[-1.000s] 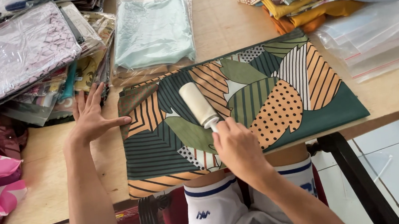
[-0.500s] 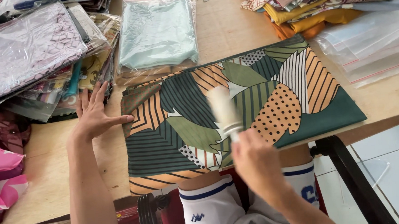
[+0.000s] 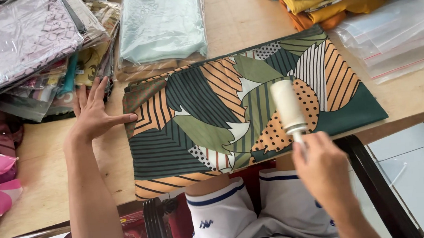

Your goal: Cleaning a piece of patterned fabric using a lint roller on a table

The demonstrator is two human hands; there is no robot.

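Left hand (image 3: pixel 92 115): flat, fingers spread, pinning cloth (image 3: pixel 241 112) edge taut.
Right hand (image 3: pixel 322 168): clenched on roller (image 3: pixel 287 106), lower right.

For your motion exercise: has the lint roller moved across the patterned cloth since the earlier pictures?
Yes. The lint roller has shifted rightward over the leaf-patterned cloth, from its middle stripes to the dotted orange patch.

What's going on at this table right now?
A person sits at a wooden table with a folded leaf-patterned cloth spread flat. The right hand holds a white lint roller lying on the cloth's right part. The left hand rests flat on the table, thumb touching the cloth's left edge. Bagged fabrics are stacked around.
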